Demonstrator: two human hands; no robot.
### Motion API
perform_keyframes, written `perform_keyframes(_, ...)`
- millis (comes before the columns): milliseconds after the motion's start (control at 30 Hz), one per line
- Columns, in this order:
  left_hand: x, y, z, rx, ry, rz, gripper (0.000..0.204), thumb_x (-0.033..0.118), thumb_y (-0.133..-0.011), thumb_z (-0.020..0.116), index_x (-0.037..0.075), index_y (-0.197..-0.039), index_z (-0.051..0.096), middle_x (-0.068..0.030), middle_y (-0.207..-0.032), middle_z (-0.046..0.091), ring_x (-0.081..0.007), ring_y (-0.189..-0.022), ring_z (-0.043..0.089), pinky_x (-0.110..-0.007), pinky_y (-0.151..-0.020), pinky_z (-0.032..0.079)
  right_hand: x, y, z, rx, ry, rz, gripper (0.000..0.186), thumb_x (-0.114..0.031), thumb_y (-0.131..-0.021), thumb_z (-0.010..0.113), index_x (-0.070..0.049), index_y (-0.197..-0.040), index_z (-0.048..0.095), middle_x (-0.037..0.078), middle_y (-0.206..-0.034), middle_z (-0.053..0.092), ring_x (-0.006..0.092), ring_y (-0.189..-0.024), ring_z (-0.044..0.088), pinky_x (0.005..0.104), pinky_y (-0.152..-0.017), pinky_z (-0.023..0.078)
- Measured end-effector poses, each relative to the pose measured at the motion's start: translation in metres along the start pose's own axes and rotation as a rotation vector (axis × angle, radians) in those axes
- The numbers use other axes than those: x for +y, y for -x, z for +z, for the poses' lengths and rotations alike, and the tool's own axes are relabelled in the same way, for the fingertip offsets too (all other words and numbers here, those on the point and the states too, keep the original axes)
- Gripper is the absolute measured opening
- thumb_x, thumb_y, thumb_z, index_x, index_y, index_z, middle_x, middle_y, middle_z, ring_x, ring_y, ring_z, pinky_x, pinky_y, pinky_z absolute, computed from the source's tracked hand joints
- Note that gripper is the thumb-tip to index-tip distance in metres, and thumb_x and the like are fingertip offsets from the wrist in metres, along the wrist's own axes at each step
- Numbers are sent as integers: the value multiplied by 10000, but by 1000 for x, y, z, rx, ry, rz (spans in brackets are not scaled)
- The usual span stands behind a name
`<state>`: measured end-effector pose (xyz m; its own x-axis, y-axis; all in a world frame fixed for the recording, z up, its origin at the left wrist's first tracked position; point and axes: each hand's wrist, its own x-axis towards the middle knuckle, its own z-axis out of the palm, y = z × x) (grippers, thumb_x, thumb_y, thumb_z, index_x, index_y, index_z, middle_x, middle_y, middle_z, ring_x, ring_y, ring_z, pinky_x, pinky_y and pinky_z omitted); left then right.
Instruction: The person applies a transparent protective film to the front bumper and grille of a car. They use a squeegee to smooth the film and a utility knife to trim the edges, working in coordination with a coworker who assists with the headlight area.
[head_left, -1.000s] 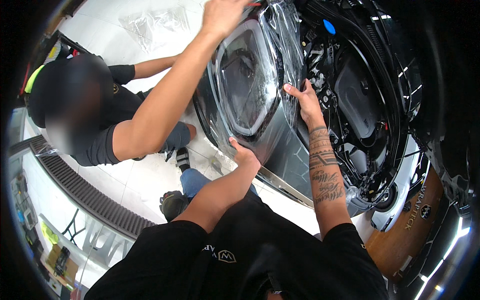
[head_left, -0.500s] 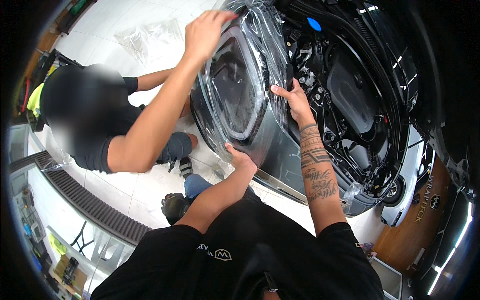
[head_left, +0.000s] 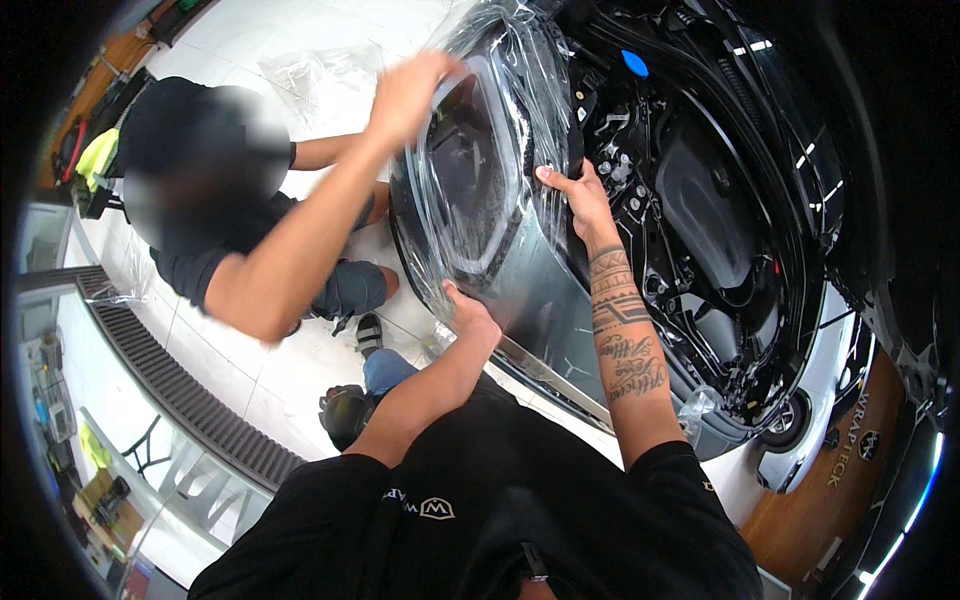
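Both my hands are on clear plastic film (head_left: 540,120) draped over the headlight (head_left: 470,160) and dark front corner of a car. My left hand (head_left: 470,315) is closed on the film's lower left edge, thumb on top. My right hand (head_left: 580,195) grips the film and panel edge beside the open engine bay (head_left: 700,200), its thumb pressing on the film. A co-worker (head_left: 200,230) crouches at the left, one raised hand (head_left: 405,100), blurred by motion, near the top of the film; whether it holds anything is unclear.
Clear plastic sheeting (head_left: 315,80) lies on the tiled floor behind the co-worker. A dark drain grate (head_left: 190,380) curves along the lower left. A white car (head_left: 795,420) stands beyond the engine bay, beside brown wall panels (head_left: 840,450). A blue cap (head_left: 635,62) sits inside the bay.
The co-worker's raised hand has moved down and left from the top of the view, and their head shifts too. My hands keep their hold on the film, appearing slightly further left.
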<state>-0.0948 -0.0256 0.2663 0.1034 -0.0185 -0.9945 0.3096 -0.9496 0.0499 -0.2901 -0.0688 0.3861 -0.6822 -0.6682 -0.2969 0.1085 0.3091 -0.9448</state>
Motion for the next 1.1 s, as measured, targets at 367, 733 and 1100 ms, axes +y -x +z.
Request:
perform_keyframes(367,-9,-25,-2,-147,108,60,1046,794,-785,456,-86,-1350,419,-144,-1321,531,-306,-1155,552,-427,-982,435,10,-10,-1,-5,-34,-68,945,-146,-605,883,103,-1342,348,208,-1196,589,263,-1050,602,326,-948,449)
perform_keyframes(733,-6,-3,4,-6,-87,-2,1072,838,-768,369,-19,-1412,377,-110,-1452,428,-313,-1313,398,-563,-1105,161,46,-36,-4,139,49,-134,695,-121,-645,856,28,-1221,496,124,-1079,648,206,-935,628,311,-866,480)
perform_keyframes(1100,-8,-9,1,-97,42,36,1048,799,-795,409,-76,-1372,400,-129,-1374,499,-290,-1222,496,-420,-1063,340,13,-10,-4,-4,-58,-40,1012,-158,-616,882,120,-1380,281,219,-1225,572,265,-1054,607,329,-940,457)
